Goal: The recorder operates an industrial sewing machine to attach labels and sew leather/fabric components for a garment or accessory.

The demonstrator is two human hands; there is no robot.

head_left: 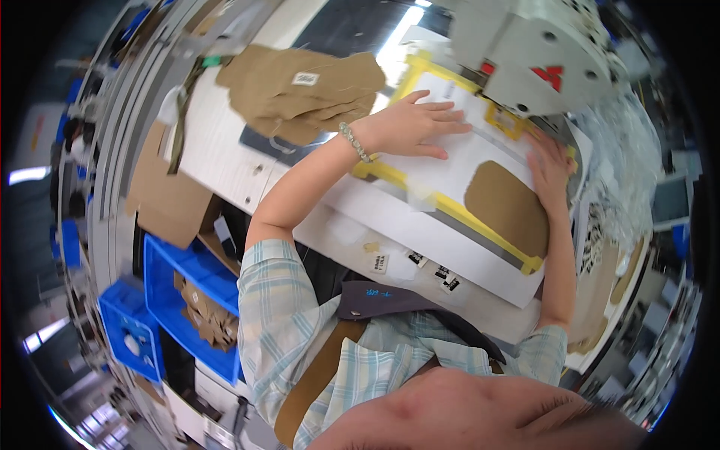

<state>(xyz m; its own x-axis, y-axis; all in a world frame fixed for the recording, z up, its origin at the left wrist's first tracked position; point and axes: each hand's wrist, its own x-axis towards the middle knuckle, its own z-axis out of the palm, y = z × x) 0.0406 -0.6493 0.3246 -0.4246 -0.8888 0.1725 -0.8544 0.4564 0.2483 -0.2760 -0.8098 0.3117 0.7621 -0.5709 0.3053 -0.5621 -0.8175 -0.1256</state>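
Observation:
My left hand (416,129) lies with fingers spread on a white sheet (439,176) bordered by yellow tape (457,214). Its wrist wears a beaded bracelet (354,142). On the sheet's right part lies a brown rounded fabric piece (506,210), touched by neither hand's fingers. My right hand (550,166) rests at the sheet's far right edge, fingers extended and partly in shadow beside the sewing machine head (536,64). A small yellow frame (506,120) sits under the machine head, between the two hands. Neither hand holds anything that I can see.
A pile of brown fabric pieces (300,94) with a white label lies at the left of the table (217,142). Small black and white labels (435,274) lie near the front edge. Blue bins (187,300) stand lower left. Clear plastic wrap (626,165) is at the right.

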